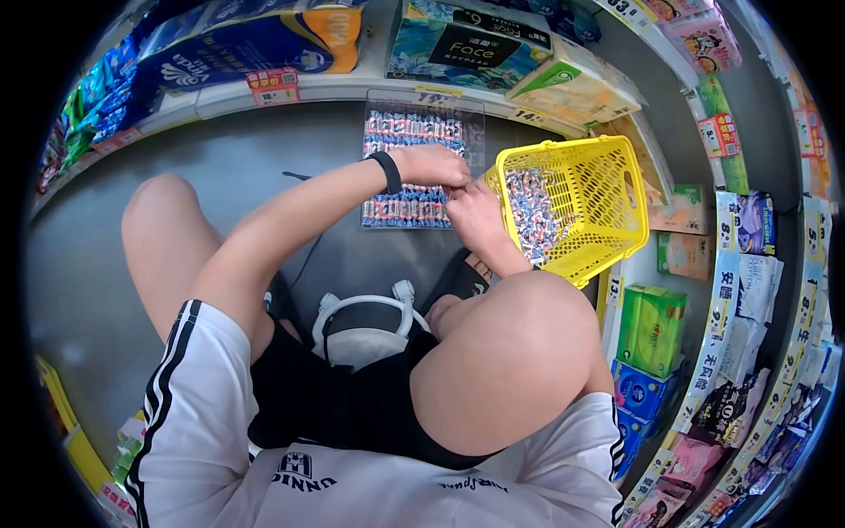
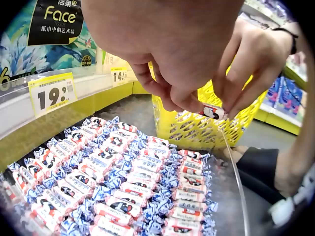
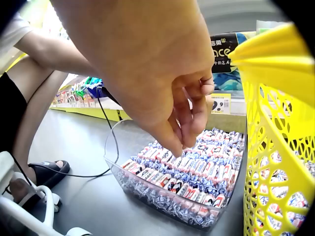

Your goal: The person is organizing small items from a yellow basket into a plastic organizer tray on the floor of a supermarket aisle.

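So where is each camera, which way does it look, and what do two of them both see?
Head: on the head, looking forward and down; left hand, right hand, knees and shirt show.
Left wrist: on that wrist, looking past the left hand over rows of candies, with the yellow basket behind; both hands show, pinching one wrapped candy.
Right wrist: on that wrist, looking past the right hand at the clear box; left forearm, a leg and black sandal show.
Shared: both wrist views show candies and the yellow basket.
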A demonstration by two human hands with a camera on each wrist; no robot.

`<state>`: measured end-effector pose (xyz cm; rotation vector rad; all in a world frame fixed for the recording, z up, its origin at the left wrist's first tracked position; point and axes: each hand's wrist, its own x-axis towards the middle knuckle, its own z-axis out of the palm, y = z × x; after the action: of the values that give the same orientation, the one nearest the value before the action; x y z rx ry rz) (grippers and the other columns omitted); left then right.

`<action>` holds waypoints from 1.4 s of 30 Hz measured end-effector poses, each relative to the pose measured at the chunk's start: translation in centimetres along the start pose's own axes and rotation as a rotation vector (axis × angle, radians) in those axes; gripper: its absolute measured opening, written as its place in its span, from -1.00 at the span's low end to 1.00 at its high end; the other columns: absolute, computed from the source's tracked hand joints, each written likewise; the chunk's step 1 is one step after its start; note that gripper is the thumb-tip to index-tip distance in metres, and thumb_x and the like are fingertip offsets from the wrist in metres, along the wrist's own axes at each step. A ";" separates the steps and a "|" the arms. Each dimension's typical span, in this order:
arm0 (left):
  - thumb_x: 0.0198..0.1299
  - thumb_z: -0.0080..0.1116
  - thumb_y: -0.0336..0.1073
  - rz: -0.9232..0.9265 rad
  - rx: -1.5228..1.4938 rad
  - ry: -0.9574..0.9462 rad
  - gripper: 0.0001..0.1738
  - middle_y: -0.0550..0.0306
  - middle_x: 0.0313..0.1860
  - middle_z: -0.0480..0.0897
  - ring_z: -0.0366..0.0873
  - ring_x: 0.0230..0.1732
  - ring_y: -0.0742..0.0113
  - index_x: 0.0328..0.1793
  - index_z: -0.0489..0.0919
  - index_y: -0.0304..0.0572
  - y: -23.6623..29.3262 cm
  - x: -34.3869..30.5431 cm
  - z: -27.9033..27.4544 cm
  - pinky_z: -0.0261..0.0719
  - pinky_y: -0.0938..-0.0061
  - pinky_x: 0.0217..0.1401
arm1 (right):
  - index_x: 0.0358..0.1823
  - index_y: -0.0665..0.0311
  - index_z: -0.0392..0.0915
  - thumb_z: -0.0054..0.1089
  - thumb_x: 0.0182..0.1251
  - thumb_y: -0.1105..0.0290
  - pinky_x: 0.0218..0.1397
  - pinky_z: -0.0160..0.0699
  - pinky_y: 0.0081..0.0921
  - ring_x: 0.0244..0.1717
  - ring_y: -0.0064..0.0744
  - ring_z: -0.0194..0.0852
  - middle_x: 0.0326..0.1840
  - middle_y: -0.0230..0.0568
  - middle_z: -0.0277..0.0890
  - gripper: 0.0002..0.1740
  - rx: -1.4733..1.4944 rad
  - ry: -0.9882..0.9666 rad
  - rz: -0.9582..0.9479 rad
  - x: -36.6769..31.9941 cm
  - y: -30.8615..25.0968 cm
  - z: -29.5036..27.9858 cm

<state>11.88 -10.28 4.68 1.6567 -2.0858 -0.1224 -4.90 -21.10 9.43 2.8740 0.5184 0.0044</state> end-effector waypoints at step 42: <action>0.05 0.37 -0.38 -0.284 -0.230 -0.260 -0.82 0.01 -0.23 0.79 0.75 -0.14 -0.05 -0.18 0.78 -0.12 -1.9 1.6 4.2 0.68 0.10 -0.08 | -0.37 0.30 0.69 0.21 0.18 0.55 -0.14 0.77 -0.06 -0.22 0.09 0.77 -0.33 0.11 0.71 -0.91 0.387 -0.309 0.164 -0.4 0.1 7.2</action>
<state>11.57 -13.21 0.74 1.8598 -1.9104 -0.6764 -4.89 -22.90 2.44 3.1914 0.2425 -0.5615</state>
